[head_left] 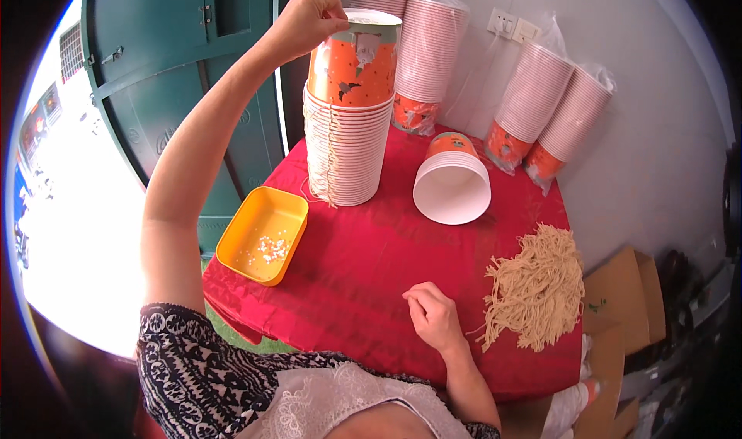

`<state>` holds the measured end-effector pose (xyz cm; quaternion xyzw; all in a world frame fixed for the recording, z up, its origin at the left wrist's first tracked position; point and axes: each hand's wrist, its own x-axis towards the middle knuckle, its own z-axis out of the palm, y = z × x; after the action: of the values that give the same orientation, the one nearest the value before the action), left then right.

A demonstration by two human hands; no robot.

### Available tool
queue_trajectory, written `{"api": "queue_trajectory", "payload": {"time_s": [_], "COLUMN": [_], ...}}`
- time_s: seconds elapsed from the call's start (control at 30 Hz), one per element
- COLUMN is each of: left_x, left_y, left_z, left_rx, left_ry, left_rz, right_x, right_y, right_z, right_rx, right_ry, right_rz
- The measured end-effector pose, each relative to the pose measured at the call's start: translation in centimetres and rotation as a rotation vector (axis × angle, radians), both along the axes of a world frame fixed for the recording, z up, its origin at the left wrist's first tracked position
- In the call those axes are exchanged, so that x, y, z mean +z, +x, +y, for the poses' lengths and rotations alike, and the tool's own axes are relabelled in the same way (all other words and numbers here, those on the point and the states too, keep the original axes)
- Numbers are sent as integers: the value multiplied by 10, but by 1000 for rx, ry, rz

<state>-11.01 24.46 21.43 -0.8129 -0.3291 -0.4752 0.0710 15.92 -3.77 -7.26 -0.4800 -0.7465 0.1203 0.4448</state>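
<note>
A tall stack of upside-down white-rimmed paper buckets (349,149) stands at the far left of the table, with cord strands hanging down its side. The topmost is an orange paper bucket (352,68) with a grey base edge. My left hand (313,22) reaches up to it, fingers pinched at the edge of its upturned base. My right hand (434,315) is low over the front of the table, fingers curled closed; whether anything is inside them is hidden. Right of it lies a heap of tan cords (536,288).
A yellow tray (226,242) with small pale bits sits at the left table edge. Several nested buckets (452,192) lie on their side, white opening toward me. Plastic-wrapped bucket stacks (429,52) lean against the wall. A cardboard box (622,300) is beyond the right edge.
</note>
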Motion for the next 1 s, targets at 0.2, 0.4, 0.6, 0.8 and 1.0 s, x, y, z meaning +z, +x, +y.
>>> {"api": "queue_trajectory", "payload": {"time_s": [0.2,0.4,0.6,0.8,1.0], "left_x": [-10,-29,-31,-31,-83], "left_y": [0,-6,-9,8,76], "left_z": [7,23,28,-6,-86], "left_rx": [7,-10,-72,236,58], "left_ry": [86,165,266,339,149], "left_rz": [-14,-50,-13,32,-24], "right_x": [-1,2,-3,-18,-1], "right_y": [0,-2,-3,-2,11], "right_z": [1,-1,-3,2,0], "right_rx": [0,-5,2,14,11], "right_ry": [-17,4,-4,-21,-29], "right_rz": [-8,12,-32,-36,-33]}}
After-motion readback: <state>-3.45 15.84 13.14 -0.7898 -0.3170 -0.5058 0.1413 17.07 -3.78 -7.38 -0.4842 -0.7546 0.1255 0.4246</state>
